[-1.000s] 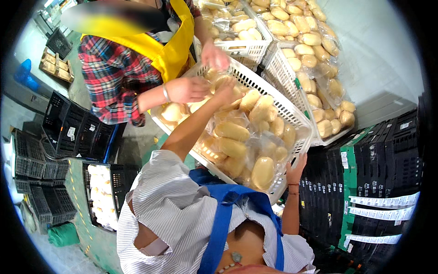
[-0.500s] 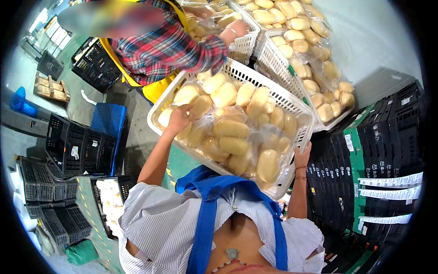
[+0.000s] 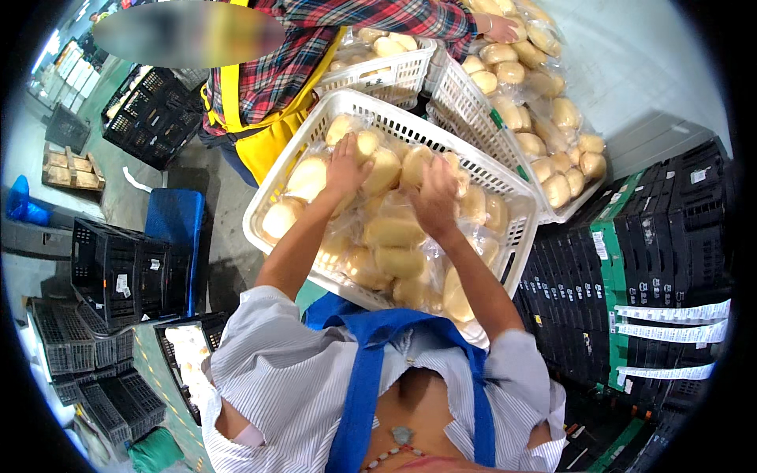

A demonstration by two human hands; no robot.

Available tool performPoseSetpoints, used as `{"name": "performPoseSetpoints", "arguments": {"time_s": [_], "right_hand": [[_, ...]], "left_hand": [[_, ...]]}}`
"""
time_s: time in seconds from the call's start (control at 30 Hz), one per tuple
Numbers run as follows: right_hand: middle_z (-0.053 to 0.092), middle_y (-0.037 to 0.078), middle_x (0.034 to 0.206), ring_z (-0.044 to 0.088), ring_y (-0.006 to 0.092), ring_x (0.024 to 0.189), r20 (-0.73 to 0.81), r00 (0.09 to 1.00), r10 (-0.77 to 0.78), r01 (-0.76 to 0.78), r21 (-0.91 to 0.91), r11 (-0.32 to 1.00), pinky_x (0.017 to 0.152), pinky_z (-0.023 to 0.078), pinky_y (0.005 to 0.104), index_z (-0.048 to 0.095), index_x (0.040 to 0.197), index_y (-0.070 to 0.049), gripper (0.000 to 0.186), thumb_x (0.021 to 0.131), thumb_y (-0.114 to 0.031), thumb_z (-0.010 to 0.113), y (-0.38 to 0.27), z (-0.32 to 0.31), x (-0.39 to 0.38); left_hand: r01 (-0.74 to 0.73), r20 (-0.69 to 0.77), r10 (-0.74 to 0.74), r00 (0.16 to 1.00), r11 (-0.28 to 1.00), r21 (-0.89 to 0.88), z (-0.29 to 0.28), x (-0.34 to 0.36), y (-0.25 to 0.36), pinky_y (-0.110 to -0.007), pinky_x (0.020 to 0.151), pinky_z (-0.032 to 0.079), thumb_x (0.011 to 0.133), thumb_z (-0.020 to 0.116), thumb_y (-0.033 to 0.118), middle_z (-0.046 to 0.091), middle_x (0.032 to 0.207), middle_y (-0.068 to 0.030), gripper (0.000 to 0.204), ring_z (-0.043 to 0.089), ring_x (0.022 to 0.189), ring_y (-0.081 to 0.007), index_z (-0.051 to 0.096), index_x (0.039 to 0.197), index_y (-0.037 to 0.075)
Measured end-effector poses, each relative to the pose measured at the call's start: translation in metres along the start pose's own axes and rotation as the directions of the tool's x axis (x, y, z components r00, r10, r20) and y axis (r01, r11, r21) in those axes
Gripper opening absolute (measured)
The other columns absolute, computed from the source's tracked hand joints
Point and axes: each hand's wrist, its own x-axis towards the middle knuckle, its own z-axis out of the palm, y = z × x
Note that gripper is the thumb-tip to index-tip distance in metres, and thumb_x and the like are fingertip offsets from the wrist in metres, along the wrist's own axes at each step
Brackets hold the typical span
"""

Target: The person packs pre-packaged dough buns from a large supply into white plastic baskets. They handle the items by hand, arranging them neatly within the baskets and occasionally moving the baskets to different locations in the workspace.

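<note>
A white slatted plastic crate [image 3: 524, 201] stands in front of me, filled with clear plastic bags of smooth, pale tan oval pieces [image 3: 398, 232]; whether they are rolls or roots I cannot tell. My left hand [image 3: 344, 169] lies over the bagged pieces in the crate's far left part, its fingers stretched out. Farther right, my right hand [image 3: 434, 197] has its fingers bent around a bag near the crate's far middle. That hand hides part of the bag. Both forearms reach across the crate's near rim.
A co-worker in a plaid shirt and yellow apron [image 3: 272, 150] reaches over bagged pieces in another white crate [image 3: 505, 142]. Stacked black crates [image 3: 564, 276] line my right. At left are more black crates [image 3: 134, 264], a blue panel [image 3: 175, 225] and a wooden pallet [image 3: 72, 169].
My right hand has left the crate's right rim and come onto the bags. My left hand has moved slightly farther in, its fingers now straighter. The co-worker's arm has swung right.
</note>
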Motion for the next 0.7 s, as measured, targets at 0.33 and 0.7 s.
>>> {"name": "performPoseSetpoints", "arguments": {"time_s": [0.33, 0.7], "right_hand": [[0.003, 0.02, 0.134, -0.003, 0.0343, 0.124, 0.056, 0.873, 0.484, -0.481, -0.048, 0.875, 0.097, 0.002, 0.0498, 0.015, 0.128, 0.0, 0.072, 0.077, -0.045, 0.039, -0.059, 0.145, 0.156], [0.041, 0.019, 0.117, 0.037, 0.0335, 0.109, 0.426, 0.803, 0.417, -0.465, 0.01, 0.885, 0.091, 0.024, 0.0438, 0.034, 0.119, -0.004, 0.06, 0.076, -0.046, 0.039, -0.059, 0.131, 0.15]], "left_hand": [[0.188, 0.196, -0.024, 0.98, 0.413, -0.891, -0.03, 0.002, -0.046, -0.03, 0.094, 0.025, 0.077, 0.045, 0.006, 0.018, 0.133, -0.016, 0.062, 0.024, 0.121, -0.023, 0.01, 0.128, -0.003], [-0.179, -0.037, 0.178, 0.983, 0.912, -0.37, 0.006, 0.023, -0.053, -0.033, 0.09, 0.033, 0.06, 0.063, 0.016, 0.041, 0.115, -0.0216, 0.065, 0.039, 0.108, -0.0328, 0.036, 0.117, -0.002]]}}
